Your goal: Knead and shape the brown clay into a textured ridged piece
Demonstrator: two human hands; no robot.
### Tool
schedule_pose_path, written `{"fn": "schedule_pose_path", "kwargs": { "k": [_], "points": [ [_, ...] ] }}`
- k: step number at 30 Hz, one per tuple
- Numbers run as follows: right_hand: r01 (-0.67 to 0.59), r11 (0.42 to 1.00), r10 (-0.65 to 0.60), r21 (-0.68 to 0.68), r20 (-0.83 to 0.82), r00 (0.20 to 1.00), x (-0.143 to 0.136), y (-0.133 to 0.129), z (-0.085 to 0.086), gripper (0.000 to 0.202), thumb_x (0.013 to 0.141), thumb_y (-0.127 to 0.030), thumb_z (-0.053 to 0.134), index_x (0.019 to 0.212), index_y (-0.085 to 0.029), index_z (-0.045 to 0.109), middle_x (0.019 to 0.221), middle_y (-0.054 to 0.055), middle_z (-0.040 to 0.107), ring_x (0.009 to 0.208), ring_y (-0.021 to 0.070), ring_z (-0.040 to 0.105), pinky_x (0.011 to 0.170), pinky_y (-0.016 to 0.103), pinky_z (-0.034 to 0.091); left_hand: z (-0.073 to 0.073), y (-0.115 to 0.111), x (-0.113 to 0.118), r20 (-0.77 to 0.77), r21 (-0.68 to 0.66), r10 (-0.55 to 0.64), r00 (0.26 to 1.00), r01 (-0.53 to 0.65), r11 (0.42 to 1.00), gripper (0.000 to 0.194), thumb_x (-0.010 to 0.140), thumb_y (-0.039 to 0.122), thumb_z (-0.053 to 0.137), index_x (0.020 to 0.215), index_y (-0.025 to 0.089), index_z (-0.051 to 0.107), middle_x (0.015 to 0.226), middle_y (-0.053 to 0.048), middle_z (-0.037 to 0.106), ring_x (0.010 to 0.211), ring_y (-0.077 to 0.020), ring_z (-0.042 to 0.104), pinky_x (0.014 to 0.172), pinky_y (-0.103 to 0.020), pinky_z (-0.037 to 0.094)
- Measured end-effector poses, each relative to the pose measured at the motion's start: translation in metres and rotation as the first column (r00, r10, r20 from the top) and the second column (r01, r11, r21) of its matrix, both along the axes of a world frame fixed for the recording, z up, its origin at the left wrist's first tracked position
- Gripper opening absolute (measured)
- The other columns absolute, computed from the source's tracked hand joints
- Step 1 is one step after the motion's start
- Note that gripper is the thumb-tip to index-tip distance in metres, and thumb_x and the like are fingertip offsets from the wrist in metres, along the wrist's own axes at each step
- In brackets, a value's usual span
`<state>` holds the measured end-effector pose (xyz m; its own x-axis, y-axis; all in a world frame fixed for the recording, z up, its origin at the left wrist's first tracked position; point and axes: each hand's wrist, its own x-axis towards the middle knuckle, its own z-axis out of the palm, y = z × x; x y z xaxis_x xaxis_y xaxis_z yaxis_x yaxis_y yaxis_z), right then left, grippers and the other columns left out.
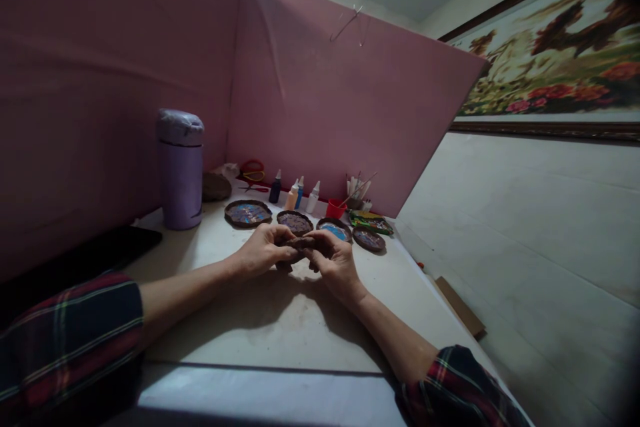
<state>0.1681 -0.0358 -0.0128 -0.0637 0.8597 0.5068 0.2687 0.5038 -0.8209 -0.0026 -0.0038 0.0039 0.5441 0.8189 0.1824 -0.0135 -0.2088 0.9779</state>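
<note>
Between both hands, above the middle of the white table [240, 334], is a lump of dark brown clay [301, 244]. My left hand [265, 250] pinches its left end, thumb toward me and fingers behind. The right end is pinched the same way by my right hand [336, 264]. Short pieces of the clay hang down under the fingers; its full shape is hidden by them. Just beyond the hands lie round brown-rimmed dishes, one painted blue and purple [248, 213], one greyish purple [295, 221], one bright blue [334, 230] and a small dark one [369, 238].
Small paint bottles [293, 195], a red cup [337, 208] and a pot of brushes [356, 194] stand behind the dishes. A purple tumbler [181, 174], a brown clay block [216, 186] and red-handled scissors [256, 188] are at the left. Pink panels [320, 100] border the table.
</note>
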Motion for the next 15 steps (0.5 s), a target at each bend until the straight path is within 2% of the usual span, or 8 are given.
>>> {"fn": "schedule_pose_path", "kwargs": {
  "k": [9, 15],
  "points": [
    [-0.018, 0.999, 0.020, -0.038, 0.060, 0.998, -0.0001, -0.0007, -0.0001, 0.018, 0.078, -0.028, 0.062, 0.093, -0.019, 0.061, 0.078, 0.002, 0.063, 0.062, 0.0119, 0.057, 0.051, 0.022, 0.048, -0.0020, 0.0029, 0.0004, -0.013, 0.032, 0.046, 0.999, -0.046, 0.998, 0.019, 0.061, 0.015, 0.058, 0.078, 0.009, 0.061, 0.059, 0.001, 0.056, 0.052, -0.0095, 0.051, 0.048, -0.021, 0.039],
    [-0.003, 0.999, 0.003, -0.050, 0.004, 1.000, 0.0000, 0.0041, 0.0023, 0.017, 0.075, -0.026, 0.064, 0.089, -0.017, 0.061, 0.071, 0.000, 0.061, 0.055, 0.0100, 0.054, 0.049, 0.021, 0.047, -0.0062, 0.0062, 0.0026, 0.054, 0.046, -0.003, 0.999, 0.000, 0.999, 0.020, 0.066, 0.023, 0.063, 0.082, 0.011, 0.059, 0.065, 0.003, 0.055, 0.054, -0.0083, 0.050, 0.052, -0.021, 0.042]
  ]
}}
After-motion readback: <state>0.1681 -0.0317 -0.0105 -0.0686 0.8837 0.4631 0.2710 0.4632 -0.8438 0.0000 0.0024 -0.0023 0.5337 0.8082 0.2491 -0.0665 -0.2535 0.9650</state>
